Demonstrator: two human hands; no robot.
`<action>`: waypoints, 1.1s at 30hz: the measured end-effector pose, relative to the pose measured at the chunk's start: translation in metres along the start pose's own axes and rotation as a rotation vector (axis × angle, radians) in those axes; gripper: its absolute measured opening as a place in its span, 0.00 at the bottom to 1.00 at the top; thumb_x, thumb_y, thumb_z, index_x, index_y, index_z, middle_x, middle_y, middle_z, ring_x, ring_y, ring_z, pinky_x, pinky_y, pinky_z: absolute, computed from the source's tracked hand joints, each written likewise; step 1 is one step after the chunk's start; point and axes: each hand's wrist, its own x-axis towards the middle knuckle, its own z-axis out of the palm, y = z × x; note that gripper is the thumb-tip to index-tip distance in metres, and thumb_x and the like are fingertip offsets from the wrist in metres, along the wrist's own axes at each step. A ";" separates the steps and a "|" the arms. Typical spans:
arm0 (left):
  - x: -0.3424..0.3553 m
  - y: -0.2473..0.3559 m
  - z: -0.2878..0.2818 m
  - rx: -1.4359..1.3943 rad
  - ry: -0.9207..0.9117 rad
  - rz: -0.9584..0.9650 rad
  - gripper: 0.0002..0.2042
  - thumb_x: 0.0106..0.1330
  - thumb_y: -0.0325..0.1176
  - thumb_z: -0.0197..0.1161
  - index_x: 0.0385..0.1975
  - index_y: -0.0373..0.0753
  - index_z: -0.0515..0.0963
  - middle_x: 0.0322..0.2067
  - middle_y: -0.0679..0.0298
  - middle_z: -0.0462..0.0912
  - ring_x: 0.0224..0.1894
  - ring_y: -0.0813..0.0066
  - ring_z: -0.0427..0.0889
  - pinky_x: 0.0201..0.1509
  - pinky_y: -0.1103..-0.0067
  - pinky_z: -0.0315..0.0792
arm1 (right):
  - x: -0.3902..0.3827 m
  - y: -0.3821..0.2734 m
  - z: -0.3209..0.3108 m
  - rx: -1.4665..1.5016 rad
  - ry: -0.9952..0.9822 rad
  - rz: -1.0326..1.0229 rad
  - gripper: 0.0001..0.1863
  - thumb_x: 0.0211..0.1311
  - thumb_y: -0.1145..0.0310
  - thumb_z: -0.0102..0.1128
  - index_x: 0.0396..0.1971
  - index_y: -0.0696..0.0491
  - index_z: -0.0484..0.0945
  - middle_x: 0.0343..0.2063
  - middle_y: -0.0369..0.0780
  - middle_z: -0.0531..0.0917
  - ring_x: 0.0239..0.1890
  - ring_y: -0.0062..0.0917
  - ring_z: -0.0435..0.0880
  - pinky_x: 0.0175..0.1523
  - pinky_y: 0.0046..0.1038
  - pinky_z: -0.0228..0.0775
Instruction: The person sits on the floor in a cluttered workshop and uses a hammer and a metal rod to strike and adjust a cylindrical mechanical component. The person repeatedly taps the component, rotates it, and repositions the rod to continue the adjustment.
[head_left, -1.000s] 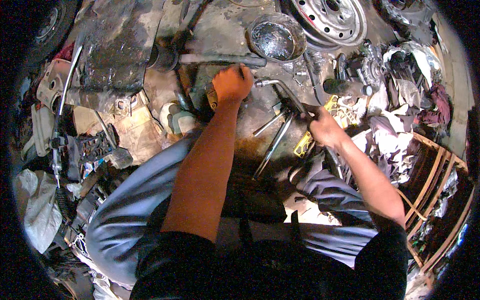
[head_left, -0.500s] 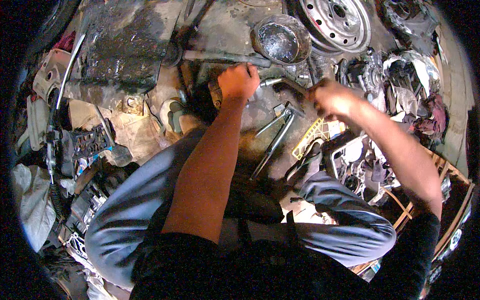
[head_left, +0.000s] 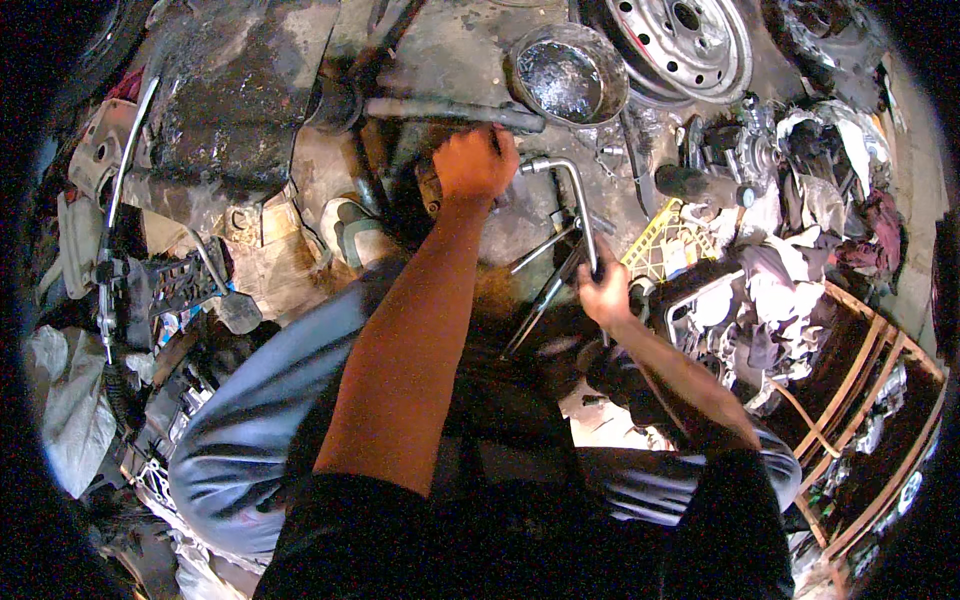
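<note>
My right hand is closed around the lower end of an L-shaped bent metal wrench. The wrench's short arm runs left to my left hand, which is a fist, fingers wrapped over something I cannot make out. Beside that fist, a rusty brown metal part shows at the wrist's left edge. Between my legs a V-shaped metal tool with two long handles lies on the floor, partly behind the wrench. Just beyond the left hand is a long grey bar.
A round metal pan with dark liquid stands ahead, beside a steel wheel rim. On the right are a yellow plastic grid, heaped engine parts and rags. Left lie a dirty dark panel and a wooden-handled hammer-like tool.
My right hand has swung the wrench's long arm from pointing right to pointing down toward me. My left hand stays nearly in place.
</note>
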 end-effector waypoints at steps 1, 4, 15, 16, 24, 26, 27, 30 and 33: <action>0.000 0.003 -0.005 -0.038 0.009 0.003 0.16 0.62 0.45 0.54 0.25 0.41 0.83 0.23 0.49 0.84 0.24 0.45 0.84 0.32 0.56 0.80 | 0.002 0.027 0.019 -0.009 0.118 -0.139 0.30 0.60 0.75 0.57 0.64 0.59 0.67 0.30 0.43 0.83 0.26 0.21 0.78 0.35 0.28 0.73; -0.001 0.000 -0.002 -0.073 -0.003 0.005 0.16 0.62 0.46 0.54 0.25 0.40 0.82 0.23 0.48 0.84 0.25 0.43 0.83 0.33 0.55 0.79 | 0.016 0.047 0.055 0.087 0.235 -0.138 0.30 0.61 0.65 0.58 0.65 0.52 0.67 0.28 0.51 0.84 0.28 0.45 0.85 0.35 0.43 0.76; -0.001 -0.007 0.008 -0.050 0.038 0.022 0.16 0.60 0.43 0.56 0.27 0.37 0.83 0.26 0.46 0.84 0.29 0.42 0.83 0.38 0.54 0.77 | 0.023 0.057 0.052 0.205 0.180 -0.134 0.22 0.68 0.70 0.54 0.60 0.59 0.70 0.43 0.54 0.84 0.46 0.43 0.85 0.51 0.38 0.75; -0.001 0.008 -0.005 0.014 -0.015 -0.061 0.16 0.60 0.42 0.55 0.28 0.37 0.85 0.28 0.45 0.84 0.31 0.42 0.84 0.41 0.55 0.77 | 0.023 0.055 0.046 0.263 0.166 -0.123 0.21 0.69 0.70 0.54 0.60 0.59 0.70 0.44 0.54 0.84 0.47 0.40 0.85 0.52 0.36 0.74; -0.002 -0.004 0.008 0.046 0.133 0.068 0.16 0.62 0.40 0.54 0.29 0.34 0.85 0.27 0.40 0.82 0.31 0.38 0.82 0.41 0.53 0.75 | 0.004 0.104 0.041 0.360 0.130 -0.023 0.22 0.72 0.71 0.51 0.64 0.60 0.67 0.51 0.48 0.81 0.53 0.27 0.77 0.59 0.29 0.68; -0.004 -0.002 0.007 0.023 0.161 0.074 0.16 0.63 0.40 0.54 0.30 0.33 0.85 0.27 0.39 0.82 0.32 0.37 0.81 0.41 0.52 0.74 | -0.001 0.082 0.027 0.576 0.020 0.051 0.23 0.73 0.72 0.49 0.67 0.56 0.65 0.56 0.49 0.79 0.59 0.29 0.75 0.63 0.28 0.64; -0.005 -0.001 0.007 0.022 0.176 0.073 0.17 0.63 0.40 0.54 0.31 0.33 0.84 0.27 0.39 0.81 0.32 0.36 0.81 0.41 0.52 0.74 | 0.000 0.079 0.026 0.556 0.020 0.010 0.24 0.73 0.71 0.48 0.67 0.56 0.64 0.56 0.49 0.79 0.59 0.28 0.75 0.63 0.28 0.64; -0.006 0.005 0.003 0.052 0.177 0.066 0.17 0.63 0.39 0.53 0.31 0.32 0.84 0.28 0.38 0.81 0.33 0.36 0.81 0.42 0.52 0.73 | 0.001 0.059 0.026 0.593 0.077 -0.104 0.25 0.74 0.70 0.48 0.69 0.53 0.63 0.54 0.48 0.81 0.49 0.23 0.76 0.57 0.27 0.67; -0.004 0.001 0.005 0.064 0.184 0.109 0.17 0.64 0.38 0.51 0.32 0.31 0.84 0.28 0.38 0.81 0.33 0.36 0.80 0.41 0.52 0.72 | 0.003 0.055 0.029 0.481 -0.053 0.105 0.21 0.64 0.74 0.58 0.57 0.56 0.74 0.32 0.45 0.83 0.33 0.26 0.79 0.39 0.34 0.72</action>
